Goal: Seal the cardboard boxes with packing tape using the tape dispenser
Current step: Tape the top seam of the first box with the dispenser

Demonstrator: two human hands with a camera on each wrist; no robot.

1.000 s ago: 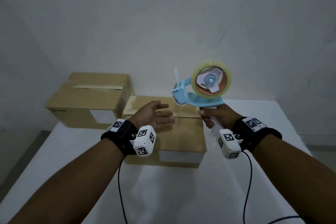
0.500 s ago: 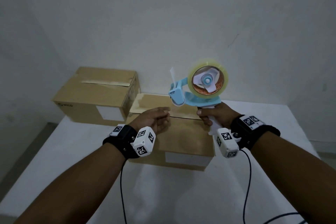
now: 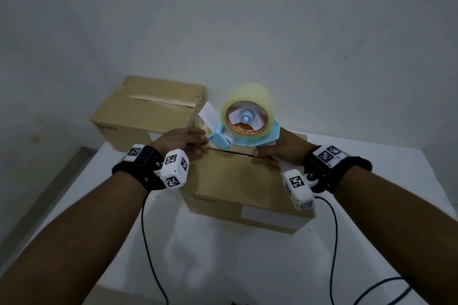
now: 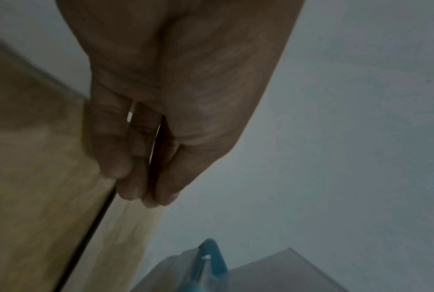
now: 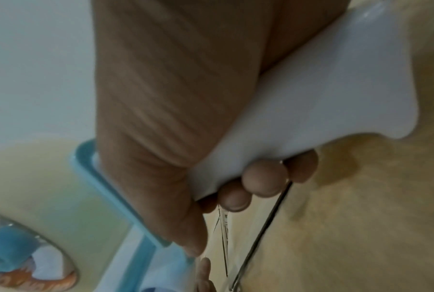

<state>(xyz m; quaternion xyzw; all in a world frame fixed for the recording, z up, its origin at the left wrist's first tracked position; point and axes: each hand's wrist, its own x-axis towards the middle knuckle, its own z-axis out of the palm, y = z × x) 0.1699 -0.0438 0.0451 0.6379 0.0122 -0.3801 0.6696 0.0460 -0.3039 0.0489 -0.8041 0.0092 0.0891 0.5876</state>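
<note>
The near cardboard box point(image 3: 245, 188) sits toward the right of the white worktop point(image 3: 223, 255), with its two top flaps meeting along a dark seam point(image 3: 230, 153) that is not yet taped. A second box point(image 3: 148, 111) stands behind it at the worktop's far left corner.

The right hand point(image 3: 280, 148) is wrapped round the white handle point(image 5: 298, 98) of the blue tape dispenser point(image 3: 245, 131), fingers curled under it, holding the tool just above the seam with its mouth pointing left. The left hand point(image 3: 183, 141) has its fingers pressed together and bent down at the left end of the seam; in the left wrist view the fingertips point(image 4: 136, 189) rest right at the gap. Whether they pinch the clear tape end cannot be told.

To do this step well, the free tape end probably needs anchoring first, ideally a little way down the box's left side. The left hand should press the flaps level so the gap closes. The dispenser should then travel straight along the seam toward the right, kept centred over it and pressed firmly, so the tape lies flat without wrinkles.
</note>
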